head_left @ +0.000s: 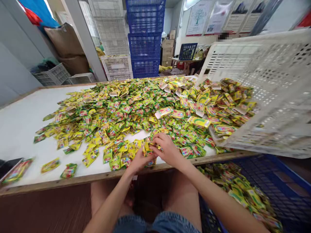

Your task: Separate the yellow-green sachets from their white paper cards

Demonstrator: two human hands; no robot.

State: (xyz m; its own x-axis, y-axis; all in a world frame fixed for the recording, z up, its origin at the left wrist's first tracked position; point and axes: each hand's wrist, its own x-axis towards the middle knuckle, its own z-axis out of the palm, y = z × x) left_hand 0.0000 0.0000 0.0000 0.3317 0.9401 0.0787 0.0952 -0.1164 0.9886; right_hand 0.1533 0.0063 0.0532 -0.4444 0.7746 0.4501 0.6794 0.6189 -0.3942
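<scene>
A wide heap of small yellow and green printed packets point(131, 106) covers much of the white table in front of me. At its near edge my left hand point(140, 160) and my right hand point(168, 151) meet, fingertips almost together. Between them is a small yellow packet point(147, 146), partly hidden by the fingers, and both hands are closed on it. More packets lie directly left of my left hand. Small open cartons point(164, 112) with white flaps lie on the heap, one yellow carton point(199, 122) farther right.
On the right a white perforated crate point(274, 123) lies tipped, its open side toward the heap. Below the table edge, a blue crate point(289, 187) holds more packets. Loose packets point(50, 165) lie at the left front. Blue crates point(145, 45) and white crates point(116, 66) are stacked behind the table.
</scene>
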